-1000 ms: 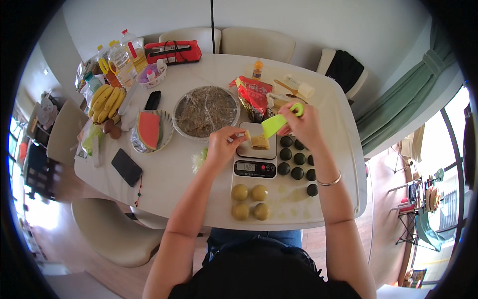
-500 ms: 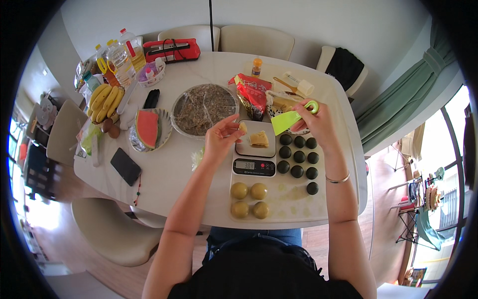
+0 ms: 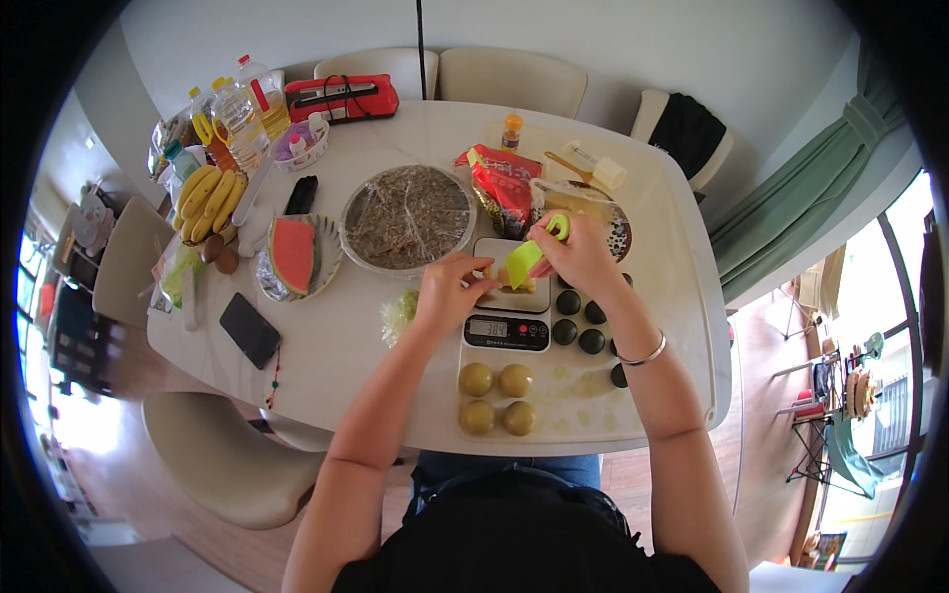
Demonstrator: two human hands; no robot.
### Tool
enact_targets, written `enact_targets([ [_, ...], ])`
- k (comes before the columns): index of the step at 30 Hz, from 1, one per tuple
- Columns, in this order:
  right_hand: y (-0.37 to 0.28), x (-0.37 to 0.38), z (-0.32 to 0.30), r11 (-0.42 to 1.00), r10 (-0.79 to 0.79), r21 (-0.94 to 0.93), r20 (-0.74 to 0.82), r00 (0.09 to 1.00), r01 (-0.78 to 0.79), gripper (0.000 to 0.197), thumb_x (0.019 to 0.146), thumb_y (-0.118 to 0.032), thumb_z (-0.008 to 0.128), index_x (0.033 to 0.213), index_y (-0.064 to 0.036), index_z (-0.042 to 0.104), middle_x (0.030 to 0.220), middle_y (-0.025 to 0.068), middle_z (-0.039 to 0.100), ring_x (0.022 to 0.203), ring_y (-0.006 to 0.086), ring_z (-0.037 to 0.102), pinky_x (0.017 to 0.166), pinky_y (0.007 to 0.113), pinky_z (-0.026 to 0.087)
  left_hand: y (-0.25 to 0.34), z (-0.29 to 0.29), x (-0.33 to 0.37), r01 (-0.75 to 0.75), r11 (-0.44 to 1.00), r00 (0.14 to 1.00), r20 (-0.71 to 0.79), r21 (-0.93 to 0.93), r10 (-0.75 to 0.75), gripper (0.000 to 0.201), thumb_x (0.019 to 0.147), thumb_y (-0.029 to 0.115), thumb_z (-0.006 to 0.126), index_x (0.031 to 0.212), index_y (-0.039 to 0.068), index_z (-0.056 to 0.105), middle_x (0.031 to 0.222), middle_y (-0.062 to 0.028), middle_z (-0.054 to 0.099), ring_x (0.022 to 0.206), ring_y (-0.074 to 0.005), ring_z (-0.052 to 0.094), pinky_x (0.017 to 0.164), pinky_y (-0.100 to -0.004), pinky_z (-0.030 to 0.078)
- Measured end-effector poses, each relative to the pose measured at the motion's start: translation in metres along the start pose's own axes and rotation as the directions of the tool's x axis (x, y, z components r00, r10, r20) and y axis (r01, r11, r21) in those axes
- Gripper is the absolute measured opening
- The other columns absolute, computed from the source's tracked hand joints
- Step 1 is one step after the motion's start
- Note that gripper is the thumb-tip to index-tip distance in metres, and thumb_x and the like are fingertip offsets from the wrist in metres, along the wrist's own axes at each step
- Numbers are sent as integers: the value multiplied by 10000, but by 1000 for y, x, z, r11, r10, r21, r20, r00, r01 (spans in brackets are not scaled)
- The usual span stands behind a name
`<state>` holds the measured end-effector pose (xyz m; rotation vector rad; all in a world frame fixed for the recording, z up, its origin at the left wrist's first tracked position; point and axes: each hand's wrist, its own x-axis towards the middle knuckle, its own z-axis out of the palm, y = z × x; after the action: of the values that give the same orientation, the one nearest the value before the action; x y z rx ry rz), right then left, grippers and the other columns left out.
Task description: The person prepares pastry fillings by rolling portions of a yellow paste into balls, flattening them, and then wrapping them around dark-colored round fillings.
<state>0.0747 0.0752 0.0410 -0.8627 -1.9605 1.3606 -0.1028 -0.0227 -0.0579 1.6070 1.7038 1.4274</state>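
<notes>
A green plastic scraper (image 3: pixel 525 262) is gripped by its loop handle in my right hand (image 3: pixel 575 255). Its blade reaches down over the pan of a kitchen scale (image 3: pixel 506 333), against a pale yellow lump of dough (image 3: pixel 515 288) that it partly covers. At the pan's left side, my left hand (image 3: pixel 451 294) has its fingers closed on a small pale piece of the same dough, mostly hidden by the fingertips. Several dark green balls (image 3: pixel 591 341) sit in rows right of the scale, some behind my right wrist. Several olive-yellow balls (image 3: pixel 515 380) lie in front of it.
Beyond the scale stand a red bag (image 3: pixel 502 183) and a patterned bowl (image 3: pixel 620 233). A large film-covered round tray (image 3: pixel 407 212) lies left of them. Watermelon (image 3: pixel 293 255), bananas (image 3: pixel 210 205), a dark phone (image 3: pixel 250 330) and a crumpled clear bag (image 3: pixel 397 318) are further left.
My right hand has moved left and down, bringing the scraper from beside the bowl onto the dough on the scale. My left hand has lowered slightly toward the pan with its small piece.
</notes>
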Motion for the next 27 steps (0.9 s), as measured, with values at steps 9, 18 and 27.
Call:
enact_targets([
  [9, 3, 7, 15, 997, -37, -60, 24, 999, 38, 178, 917, -83, 581, 797, 47, 560, 604, 104, 639, 554, 191, 700, 443, 265, 505, 3, 6, -4, -149, 940, 987, -9, 308, 159, 257, 720, 220, 764, 935, 83, 735, 845, -54, 670, 770, -266, 640, 674, -380, 511],
  [18, -5, 3, 21, 968, -126, -216, 18, 992, 127, 179, 912, -88, 589, 790, 42, 577, 550, 120, 611, 533, 211, 695, 434, 279, 487, -2, 9, -3, -177, 930, 978, -45, 323, 202, 212, 718, 231, 752, 897, 119, 747, 812, -36, 664, 818, -254, 618, 698, -383, 505],
  [27, 14, 10, 39, 892, -280, -372, -4, 960, 258, 182, 856, -91, 595, 727, 33, 562, 541, 188, 560, 502, 342, 610, 484, 392, 467, -10, 11, -3, -197, 924, 976, -25, 326, 217, 217, 714, 221, 754, 905, 118, 745, 825, -28, 663, 819, -250, 614, 703, -383, 502],
])
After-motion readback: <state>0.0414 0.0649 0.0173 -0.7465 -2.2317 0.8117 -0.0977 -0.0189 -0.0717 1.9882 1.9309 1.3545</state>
